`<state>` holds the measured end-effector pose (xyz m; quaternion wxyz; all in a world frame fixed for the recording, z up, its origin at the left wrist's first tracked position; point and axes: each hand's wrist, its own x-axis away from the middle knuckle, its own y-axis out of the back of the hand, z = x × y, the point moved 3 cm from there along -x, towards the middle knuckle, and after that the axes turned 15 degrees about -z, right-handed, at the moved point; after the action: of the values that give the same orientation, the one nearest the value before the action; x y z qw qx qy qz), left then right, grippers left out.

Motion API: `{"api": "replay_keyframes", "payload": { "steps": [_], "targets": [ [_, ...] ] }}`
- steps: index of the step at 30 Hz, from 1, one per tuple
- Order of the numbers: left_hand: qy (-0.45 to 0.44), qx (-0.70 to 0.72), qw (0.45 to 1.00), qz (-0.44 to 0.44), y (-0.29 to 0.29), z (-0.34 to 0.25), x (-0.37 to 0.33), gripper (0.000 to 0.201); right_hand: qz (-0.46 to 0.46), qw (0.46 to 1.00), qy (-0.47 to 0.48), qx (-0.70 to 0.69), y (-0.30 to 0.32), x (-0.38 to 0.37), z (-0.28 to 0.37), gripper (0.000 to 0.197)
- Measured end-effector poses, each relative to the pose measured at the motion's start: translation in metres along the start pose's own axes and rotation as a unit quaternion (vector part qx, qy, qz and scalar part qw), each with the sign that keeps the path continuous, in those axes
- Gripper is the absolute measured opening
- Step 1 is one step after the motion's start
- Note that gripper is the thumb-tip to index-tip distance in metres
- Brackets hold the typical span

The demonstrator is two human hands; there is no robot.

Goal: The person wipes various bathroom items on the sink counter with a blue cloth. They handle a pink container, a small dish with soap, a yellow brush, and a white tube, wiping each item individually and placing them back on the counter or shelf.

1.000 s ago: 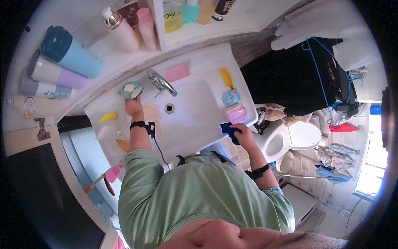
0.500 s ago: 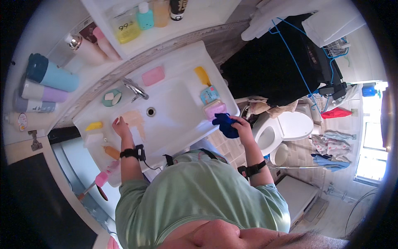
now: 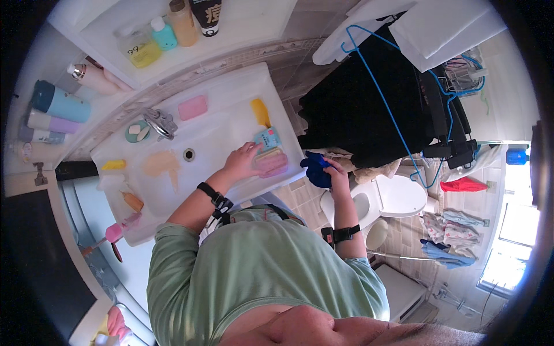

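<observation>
My left hand (image 3: 241, 161) is over the right side of the white sink (image 3: 231, 130), its fingers stretched out at the edge of a pink box (image 3: 272, 165); whether they touch it I cannot tell. Just beyond the box lies a small light-blue packet (image 3: 268, 138), with a yellow comb-like item (image 3: 260, 112) further back. Past the sink's right edge, my right hand (image 3: 338, 172) is closed on a bunched dark blue cloth (image 3: 316, 169). A beige smear (image 3: 160, 165) spreads over the left part of the basin, near the drain (image 3: 188, 154).
A chrome faucet (image 3: 160, 123) stands at the back beside a green soap dish (image 3: 137, 132) and a pink slab (image 3: 192, 108). Bottles (image 3: 164, 36) line the shelf above. At right are a toilet (image 3: 398, 196), hanging black clothing (image 3: 369, 98) and a blue hanger (image 3: 378, 92).
My left hand has moved right, from beside the beige smear to the pink box. My right hand still holds the blue cloth. The view has shifted somewhat.
</observation>
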<state>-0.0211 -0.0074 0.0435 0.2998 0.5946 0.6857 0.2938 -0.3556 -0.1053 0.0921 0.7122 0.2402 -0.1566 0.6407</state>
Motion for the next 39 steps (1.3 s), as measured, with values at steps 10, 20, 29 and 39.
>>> {"api": "replay_keyframes", "payload": {
  "steps": [10, 20, 29, 39],
  "targets": [
    [0.055, -0.031, 0.997, 0.047, -0.046, 0.001, -0.008, 0.063, 0.036, 0.999, -0.015, 0.033, 0.032, -0.042, -0.008, 0.039],
    [0.133, 0.134, 0.981, -0.045, -0.065, 0.021, 0.006, 0.047, 0.067, 0.994, 0.02, 0.078, 0.036, -0.063, -0.003, 0.04],
    [0.187, 0.192, 0.961, -0.065, -0.071, 0.027, 0.01, 0.061, 0.072, 0.993, 0.04, 0.085, 0.036, -0.066, -0.01, 0.039],
    [0.001, -0.062, 0.998, 0.012, -0.07, -0.029, -0.007, 0.101, 0.059, 0.996, -0.016, 0.069, 0.041, -0.056, -0.016, 0.038]
  ]
}}
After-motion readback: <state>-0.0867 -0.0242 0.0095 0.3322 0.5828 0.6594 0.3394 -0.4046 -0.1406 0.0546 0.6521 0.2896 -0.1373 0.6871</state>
